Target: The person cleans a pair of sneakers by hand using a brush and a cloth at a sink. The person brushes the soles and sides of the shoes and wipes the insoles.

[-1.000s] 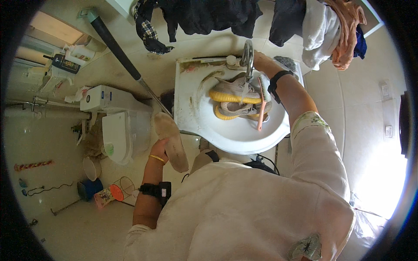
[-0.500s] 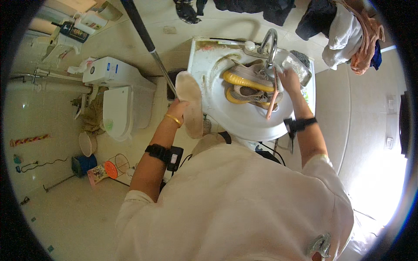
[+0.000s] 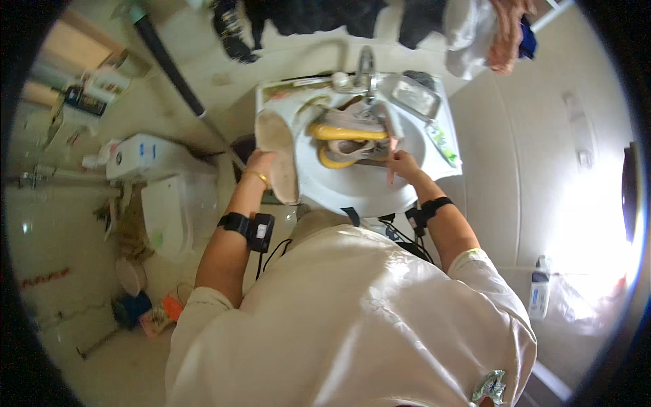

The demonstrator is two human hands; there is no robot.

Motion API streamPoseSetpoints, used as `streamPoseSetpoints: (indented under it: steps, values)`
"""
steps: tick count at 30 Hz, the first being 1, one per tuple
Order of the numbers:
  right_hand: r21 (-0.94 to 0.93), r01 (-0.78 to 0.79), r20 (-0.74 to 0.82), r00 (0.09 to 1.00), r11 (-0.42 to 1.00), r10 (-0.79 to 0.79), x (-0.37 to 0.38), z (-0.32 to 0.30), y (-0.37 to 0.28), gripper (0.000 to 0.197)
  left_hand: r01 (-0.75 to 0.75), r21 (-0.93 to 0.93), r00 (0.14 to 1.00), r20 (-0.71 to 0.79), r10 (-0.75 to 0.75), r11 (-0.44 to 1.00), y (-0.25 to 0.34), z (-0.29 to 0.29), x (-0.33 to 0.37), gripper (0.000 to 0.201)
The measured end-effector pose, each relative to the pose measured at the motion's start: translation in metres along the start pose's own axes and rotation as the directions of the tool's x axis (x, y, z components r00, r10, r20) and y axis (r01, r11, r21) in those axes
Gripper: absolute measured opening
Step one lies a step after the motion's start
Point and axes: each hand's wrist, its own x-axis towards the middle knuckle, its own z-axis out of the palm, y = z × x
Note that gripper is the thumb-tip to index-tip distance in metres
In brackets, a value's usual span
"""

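My left hand is closed on a pale beige shoe insole, held upright at the sink's left edge. In the white sink lie two grey-beige shoes with yellow soles, an upper shoe and a lower shoe. My right hand is at the right end of the shoes. Its fingers are closed around a pink-handled brush, whose upper part rests against the shoes. The chrome faucet stands behind them.
A clear tray and a green-and-white packet lie on the sink's right rim. Clothes hang beyond the sink. A black-gripped pole leans left of it, near the white toilet. A bottle stands at right.
My right hand has come down from beside the faucet and taken hold of the brush handle. The insole in my left hand has moved up against the sink's edge. The whole view has shifted.
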Motion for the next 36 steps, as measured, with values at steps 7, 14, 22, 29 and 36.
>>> streamPoseSetpoints:
  steps: [7,14,22,29,36]
  values:
    - [0.276,0.143,-0.127,0.986,0.951,-0.112,-0.081,-0.052,-0.047,0.031,-0.173,-0.033,0.983,-0.074,0.17,0.984,-0.014,-0.014,0.033,0.037]
    - [-0.691,0.077,-0.426,0.76,0.719,-0.49,-0.086,-0.141,-0.079,0.02,-0.312,0.185,0.948,-0.006,0.319,0.932,-0.024,-0.02,0.034,0.049]
    - [-0.912,-0.081,-0.272,0.853,0.402,-0.446,-0.046,-0.17,-0.1,0.021,-0.328,0.638,0.9,-0.013,0.435,0.697,-0.061,-0.04,0.045,0.063]
    - [-0.988,0.068,0.006,0.915,0.141,-0.403,-0.031,-0.169,-0.097,0.023,-0.41,0.828,0.842,0.182,0.508,0.382,-0.062,-0.032,0.01,0.059]
    - [-0.801,0.044,-0.199,0.921,0.597,-0.335,-0.062,-0.218,-0.078,0.025,-0.405,0.893,0.796,0.237,0.557,0.199,-0.06,-0.015,-0.021,0.06]
